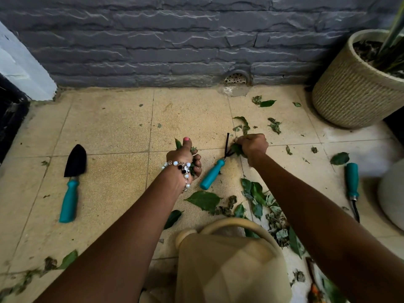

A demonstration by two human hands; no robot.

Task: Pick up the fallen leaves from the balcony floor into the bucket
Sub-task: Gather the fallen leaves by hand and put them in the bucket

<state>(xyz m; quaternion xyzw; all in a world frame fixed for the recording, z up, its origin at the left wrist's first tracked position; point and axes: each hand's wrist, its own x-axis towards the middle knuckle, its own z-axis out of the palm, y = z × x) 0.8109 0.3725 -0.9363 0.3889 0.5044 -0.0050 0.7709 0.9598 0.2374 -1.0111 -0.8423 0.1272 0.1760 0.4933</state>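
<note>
Green leaves (205, 200) lie scattered over the beige tiled floor (105, 132), thickest in the middle and toward the right. My left hand (184, 157), with a bead bracelet at the wrist, grips a bunch of leaves, thumb pointing up. My right hand (252, 145) is down on the floor, its fingers curled round leaves next to the prongs of a small teal-handled hand rake (213, 172). No bucket is in view.
A teal-handled black trowel (72, 182) lies at left. Another teal-handled tool (352, 182) lies at right. A beige watering can (229, 265) stands just below my arms. A ribbed plant pot (354, 92) sits at back right against the grey stone wall (175, 40).
</note>
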